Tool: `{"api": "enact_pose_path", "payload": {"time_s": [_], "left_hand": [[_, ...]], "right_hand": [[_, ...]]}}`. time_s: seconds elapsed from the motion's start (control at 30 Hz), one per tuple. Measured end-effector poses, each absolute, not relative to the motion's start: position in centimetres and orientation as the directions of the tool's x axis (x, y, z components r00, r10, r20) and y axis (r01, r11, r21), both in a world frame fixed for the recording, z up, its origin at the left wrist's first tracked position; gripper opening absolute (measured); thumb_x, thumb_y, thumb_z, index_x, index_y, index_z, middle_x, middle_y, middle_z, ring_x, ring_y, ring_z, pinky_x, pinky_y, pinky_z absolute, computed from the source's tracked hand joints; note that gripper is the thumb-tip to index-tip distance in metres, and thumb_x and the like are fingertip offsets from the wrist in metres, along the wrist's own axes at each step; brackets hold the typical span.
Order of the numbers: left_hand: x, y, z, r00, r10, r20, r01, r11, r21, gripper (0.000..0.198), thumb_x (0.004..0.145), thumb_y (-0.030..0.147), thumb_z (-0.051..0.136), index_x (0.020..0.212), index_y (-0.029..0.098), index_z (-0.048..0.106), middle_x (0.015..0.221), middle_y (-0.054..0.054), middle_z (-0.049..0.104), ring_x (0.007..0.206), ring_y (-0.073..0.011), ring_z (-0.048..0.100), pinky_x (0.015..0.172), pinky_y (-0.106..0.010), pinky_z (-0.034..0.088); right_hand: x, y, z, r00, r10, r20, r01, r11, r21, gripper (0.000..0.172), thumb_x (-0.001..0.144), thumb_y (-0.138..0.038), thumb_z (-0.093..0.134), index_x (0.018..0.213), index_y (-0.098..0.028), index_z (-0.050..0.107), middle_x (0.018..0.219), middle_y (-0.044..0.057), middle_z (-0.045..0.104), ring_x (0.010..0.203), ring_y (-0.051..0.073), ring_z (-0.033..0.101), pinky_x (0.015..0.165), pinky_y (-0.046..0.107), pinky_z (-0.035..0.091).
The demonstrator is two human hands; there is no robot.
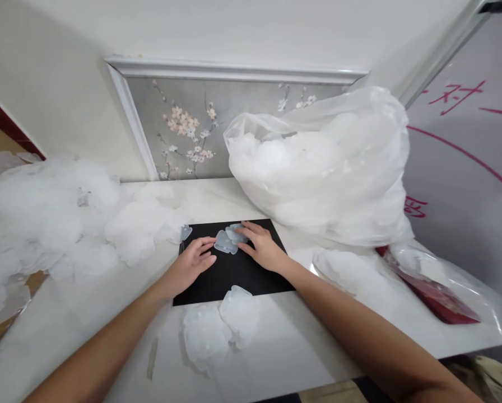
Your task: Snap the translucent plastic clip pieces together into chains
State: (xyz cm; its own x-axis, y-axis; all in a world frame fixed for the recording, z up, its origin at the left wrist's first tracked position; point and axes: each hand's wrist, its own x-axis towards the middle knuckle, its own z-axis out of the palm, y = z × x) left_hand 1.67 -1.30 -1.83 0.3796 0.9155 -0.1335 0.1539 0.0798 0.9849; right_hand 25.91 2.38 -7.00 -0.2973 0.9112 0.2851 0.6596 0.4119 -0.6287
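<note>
Two thin translucent pads with wavy edges (224, 242) lie overlapping on a black mat (229, 275). My right hand (264, 249) reaches over their right side, fingertips on the upper pad and thumb apart at its lower edge. Beside their left edge is my left hand (194, 262), its fingers loosely stretched and the fingertips close to or touching the pad; I cannot tell which. Both hands look open. A pair of similar pads (207, 336) rests in front of the mat, one overlapping its near edge. Another small pad (186, 232) pokes onto the mat's far left corner.
A large heap of translucent pads (66, 212) covers the table's left side. At the back right stands a bulging clear plastic bag (326, 173) full of them. More pads (343, 270) and a red item under clear plastic (444, 302) lie right. A framed flower picture (184, 123) is behind.
</note>
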Motion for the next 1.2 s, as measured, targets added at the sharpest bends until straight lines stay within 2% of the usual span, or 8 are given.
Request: {"api": "enact_pose_path", "payload": {"time_s": [0.2,0.3,0.4,0.57,0.73,0.9,1.03,1.2], "left_hand": [[1.4,-0.8,-2.0,0.363,0.919,-0.153,0.096,0.126,0.987,0.040,0.079,0.022,0.065,0.118,0.026,0.058,0.129,-0.007,0.057,0.117,-0.0250,0.056,0.099,-0.041,0.043],[1.5,-1.2,-2.1,0.444,0.896,-0.022,0.204,-0.077,0.976,0.041,0.077,0.015,0.060,0.116,0.027,0.060,0.129,-0.007,0.055,0.108,-0.0233,0.057,0.089,-0.038,0.048],[2.0,-1.7,-2.5,0.487,0.865,0.120,0.390,-0.338,0.856,0.042,0.078,0.015,0.060,0.118,0.029,0.061,0.123,-0.006,0.056,0.112,-0.0260,0.053,0.097,-0.043,0.044],[2.0,-1.5,-2.9,0.435,0.885,0.166,0.568,-0.413,0.712,0.039,0.086,0.021,0.058,0.124,0.029,0.057,0.117,-0.008,0.056,0.106,-0.0280,0.057,0.093,-0.043,0.046],[1.3,-1.2,-2.6,0.489,0.847,0.207,0.603,-0.500,0.621,0.015,0.083,0.016,0.055,0.089,0.024,0.066,0.092,-0.006,0.062,0.088,-0.0259,0.058,0.083,-0.039,0.045],[1.0,-1.4,-1.7,0.234,0.960,0.152,0.491,-0.252,0.834,0.013,0.084,0.032,0.059,0.077,0.022,0.062,0.073,0.000,0.059,0.068,-0.0174,0.053,0.066,-0.030,0.042],[0.8,-1.5,-1.1,0.140,0.986,-0.088,0.105,0.074,0.992,0.032,0.080,0.049,0.064,0.072,0.019,0.055,0.066,0.003,0.056,0.064,-0.0140,0.053,0.063,-0.026,0.044],[0.7,-1.4,-0.9,0.196,0.928,-0.318,-0.147,0.349,0.926,0.032,0.075,0.046,0.075,0.078,0.018,0.059,0.078,0.000,0.065,0.073,-0.0149,0.062,0.068,-0.026,0.052]], "right_hand": [[24.3,0.3,-5.7,-0.456,0.830,0.321,0.529,0.543,-0.652,0.040,0.084,-0.016,0.062,0.122,-0.029,0.063,0.136,0.008,0.057,0.126,0.028,0.050,0.104,0.053,0.041],[24.0,0.0,-5.3,-0.460,0.831,0.313,0.491,0.532,-0.690,0.044,0.082,-0.012,0.062,0.122,-0.029,0.064,0.129,0.007,0.063,0.116,0.027,0.055,0.098,0.051,0.044],[23.9,0.3,-5.4,-0.432,0.848,0.307,0.491,0.506,-0.709,0.041,0.081,-0.012,0.063,0.120,-0.026,0.064,0.124,0.007,0.066,0.108,0.026,0.057,0.094,0.047,0.047],[24.1,0.5,-5.4,-0.393,0.856,0.335,0.599,0.515,-0.614,0.015,0.086,-0.016,0.060,0.094,-0.023,0.070,0.112,0.008,0.071,0.105,0.028,0.057,0.091,0.048,0.045],[23.9,0.1,-5.3,-0.489,0.806,0.333,0.604,0.589,-0.538,0.021,0.084,-0.025,0.067,0.104,-0.022,0.065,0.122,0.011,0.065,0.116,0.030,0.054,0.089,0.047,0.043],[23.8,0.1,-4.9,-0.393,0.850,0.351,0.544,0.522,-0.656,0.008,0.085,-0.017,0.057,0.086,-0.020,0.064,0.099,0.007,0.071,0.095,0.025,0.061,0.084,0.041,0.044],[24.0,0.1,-4.7,-0.229,0.967,0.117,0.110,0.145,-0.983,0.019,0.083,-0.031,0.061,0.070,-0.020,0.053,0.072,-0.002,0.062,0.071,0.016,0.061,0.070,0.032,0.049],[24.1,-0.2,-4.7,-0.430,0.895,-0.122,-0.290,-0.265,-0.919,0.034,0.071,-0.034,0.078,0.095,-0.021,0.059,0.082,-0.001,0.068,0.075,0.016,0.068,0.077,0.034,0.055]]}}
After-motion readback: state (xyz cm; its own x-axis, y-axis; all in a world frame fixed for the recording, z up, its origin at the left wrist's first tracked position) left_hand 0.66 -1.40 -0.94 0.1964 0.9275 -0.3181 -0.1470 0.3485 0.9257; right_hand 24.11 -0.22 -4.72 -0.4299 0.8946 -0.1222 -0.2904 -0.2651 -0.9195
